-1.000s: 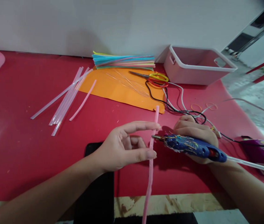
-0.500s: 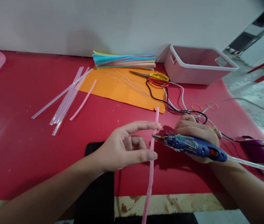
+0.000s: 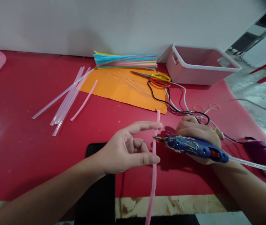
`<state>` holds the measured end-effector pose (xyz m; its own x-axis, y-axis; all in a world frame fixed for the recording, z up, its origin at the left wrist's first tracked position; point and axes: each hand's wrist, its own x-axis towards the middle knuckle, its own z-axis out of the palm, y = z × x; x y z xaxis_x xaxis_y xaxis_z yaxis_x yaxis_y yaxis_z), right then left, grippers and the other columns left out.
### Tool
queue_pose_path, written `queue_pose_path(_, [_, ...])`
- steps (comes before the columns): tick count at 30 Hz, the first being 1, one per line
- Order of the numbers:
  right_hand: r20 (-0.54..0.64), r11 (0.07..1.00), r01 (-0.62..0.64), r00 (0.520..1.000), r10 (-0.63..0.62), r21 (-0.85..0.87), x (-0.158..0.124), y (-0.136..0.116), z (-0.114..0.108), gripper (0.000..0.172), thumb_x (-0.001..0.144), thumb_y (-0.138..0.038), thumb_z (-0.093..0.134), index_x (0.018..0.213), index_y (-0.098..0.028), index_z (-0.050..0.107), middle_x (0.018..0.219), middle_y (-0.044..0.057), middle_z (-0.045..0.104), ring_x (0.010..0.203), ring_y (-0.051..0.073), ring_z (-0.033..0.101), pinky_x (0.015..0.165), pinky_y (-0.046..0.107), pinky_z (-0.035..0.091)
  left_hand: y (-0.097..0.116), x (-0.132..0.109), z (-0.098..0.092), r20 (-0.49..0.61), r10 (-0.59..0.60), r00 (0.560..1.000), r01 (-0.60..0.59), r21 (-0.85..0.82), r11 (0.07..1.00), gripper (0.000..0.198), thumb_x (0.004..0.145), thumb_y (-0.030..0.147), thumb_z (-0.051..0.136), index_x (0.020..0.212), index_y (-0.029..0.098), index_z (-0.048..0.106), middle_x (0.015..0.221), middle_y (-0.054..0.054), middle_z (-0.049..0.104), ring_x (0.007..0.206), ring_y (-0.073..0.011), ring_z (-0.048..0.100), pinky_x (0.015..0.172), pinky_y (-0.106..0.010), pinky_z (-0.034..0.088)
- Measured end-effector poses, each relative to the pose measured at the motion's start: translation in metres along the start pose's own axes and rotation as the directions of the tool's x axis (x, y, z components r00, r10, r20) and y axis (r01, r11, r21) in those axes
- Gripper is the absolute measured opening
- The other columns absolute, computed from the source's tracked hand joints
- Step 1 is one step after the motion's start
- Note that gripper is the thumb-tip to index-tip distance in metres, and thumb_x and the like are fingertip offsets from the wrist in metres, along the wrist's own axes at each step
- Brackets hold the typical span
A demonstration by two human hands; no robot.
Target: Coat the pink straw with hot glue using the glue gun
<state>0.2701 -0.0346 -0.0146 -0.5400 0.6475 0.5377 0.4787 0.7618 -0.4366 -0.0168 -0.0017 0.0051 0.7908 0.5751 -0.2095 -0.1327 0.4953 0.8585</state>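
A long pink pipe cleaner [image 3: 154, 181] runs lengthwise from below the orange sheet down past the table's front edge. My left hand [image 3: 125, 150] grips it, with thumb and index finger at two spots along its length. In my right hand [image 3: 197, 129] is a blue hot glue gun [image 3: 189, 146], its body crusted with dried glue strands. The metal nozzle lies over the pipe cleaner, between the left thumb and index finger. From the gun's rear sticks a clear glue stick [image 3: 252, 165]. The right fingers are partly hidden behind the gun.
Several glue sticks [image 3: 63, 106] and a short pink pipe cleaner [image 3: 84, 101] lie left. Scissors [image 3: 160, 78] rest on an orange sheet [image 3: 100, 89] before bundled pipe cleaners [image 3: 123, 61]. A pink bin [image 3: 194, 73], tangled cables [image 3: 177, 109], a purple device [image 3: 262, 153] and a black phone-like slab [image 3: 97, 197] surround.
The left thumb and the pipe cleaner's lower part have shifted slightly right, and its top end sits a little lower. The glue gun stays nearly still.
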Motion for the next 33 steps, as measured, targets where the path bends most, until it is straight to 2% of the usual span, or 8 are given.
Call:
queue_pose_path(17, [0.012,1.0,-0.022,1.0,0.022,-0.002,0.0017,-0.0008,-0.0004,0.021,0.081,-0.027,0.058,0.102,-0.023,0.059,0.074,0.002,0.07,0.059,0.019,0.062,0.074,0.044,0.042,0.0013,-0.0024,-0.0007,0.026,-0.029,0.999,0.028,0.031,0.999,0.07,0.079,0.027,0.09,0.142,0.029,0.06,0.062,0.005,0.062,0.056,-0.0032,0.052,0.056,-0.011,0.04])
queue_pose_path(26, [0.031,0.999,-0.036,0.999,0.036,-0.009,0.0012,0.0007,-0.0063,0.026,0.076,-0.02,0.059,0.102,-0.023,0.059,0.075,0.003,0.068,0.062,0.019,0.063,0.075,0.043,0.039,0.002,-0.0025,0.0006,0.007,-0.011,1.0,0.011,0.03,0.999,0.071,0.08,0.024,0.089,0.144,0.028,0.059,0.061,0.006,0.062,0.052,-0.0021,0.048,0.053,-0.011,0.039])
queue_pose_path(33, [0.007,1.0,-0.016,1.0,0.016,0.001,0.0037,0.001,-0.0012,0.026,0.076,-0.021,0.06,0.102,-0.023,0.059,0.076,0.003,0.07,0.063,0.019,0.065,0.074,0.041,0.04,0.0016,-0.0018,0.0013,0.011,-0.011,1.0,0.011,0.005,1.0,0.072,0.079,0.018,0.089,0.144,0.025,0.059,0.062,0.006,0.063,0.054,-0.003,0.051,0.054,-0.012,0.041])
